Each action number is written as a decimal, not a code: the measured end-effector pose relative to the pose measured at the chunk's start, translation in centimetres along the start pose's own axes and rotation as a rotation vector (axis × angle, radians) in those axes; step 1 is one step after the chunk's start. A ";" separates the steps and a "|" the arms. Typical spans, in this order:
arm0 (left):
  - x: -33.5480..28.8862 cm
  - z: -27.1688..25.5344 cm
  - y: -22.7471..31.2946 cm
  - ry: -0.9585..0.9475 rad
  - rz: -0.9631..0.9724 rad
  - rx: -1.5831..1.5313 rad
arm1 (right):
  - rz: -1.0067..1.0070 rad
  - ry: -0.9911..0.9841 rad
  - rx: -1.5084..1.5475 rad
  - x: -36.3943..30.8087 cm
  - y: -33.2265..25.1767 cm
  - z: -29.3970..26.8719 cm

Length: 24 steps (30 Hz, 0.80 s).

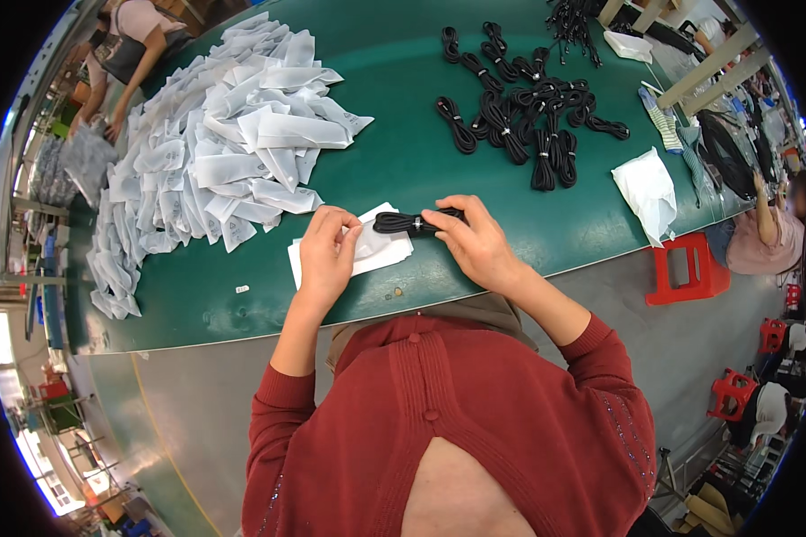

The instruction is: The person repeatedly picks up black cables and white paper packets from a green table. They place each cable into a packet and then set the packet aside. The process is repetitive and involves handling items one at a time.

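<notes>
My right hand (476, 240) is closed around one end of a black bundled cable (396, 223), tied at its middle with a small band. The cable's other end points left, over a short stack of white plastic bags (387, 254) on the green table. At the left side of that stack, my left hand (330, 251) pinches the edge of the top bag between thumb and fingers. The cable's left end lies close to the bag's mouth; whether it has entered the bag I cannot tell.
A large heap of filled white bags (242, 134) covers the table's left. More black cable bundles (519, 112) lie at the far right. A white package (647, 195) and gloves (661, 121) rest near the right edge, above a red stool (687, 270). Other people work on both sides.
</notes>
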<state>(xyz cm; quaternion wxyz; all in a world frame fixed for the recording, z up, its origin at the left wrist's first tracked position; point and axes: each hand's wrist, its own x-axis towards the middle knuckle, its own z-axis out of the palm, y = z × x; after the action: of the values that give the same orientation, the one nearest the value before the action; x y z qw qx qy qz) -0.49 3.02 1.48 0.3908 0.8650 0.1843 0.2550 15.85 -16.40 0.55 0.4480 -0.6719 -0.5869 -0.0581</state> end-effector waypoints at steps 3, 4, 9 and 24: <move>-0.6 0.9 -0.2 -0.043 0.043 0.020 | 0.097 0.055 0.007 -0.6 0.4 -0.1; -0.9 1.3 -0.2 -0.077 0.051 0.023 | 0.133 0.060 -0.015 -0.7 0.6 -0.2; -1.0 2.0 0.5 -0.102 0.281 0.229 | 0.196 0.106 -0.007 -1.4 1.1 -0.7; -0.8 2.4 0.4 -0.134 0.361 0.261 | 0.339 0.006 0.147 -2.7 -0.9 -1.1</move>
<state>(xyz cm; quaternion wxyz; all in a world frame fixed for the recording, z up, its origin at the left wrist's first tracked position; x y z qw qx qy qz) 0.33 0.90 0.21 0.2350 0.9422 0.0315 0.2367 14.75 -19.22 -0.02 0.5011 -0.7265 -0.4665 0.0593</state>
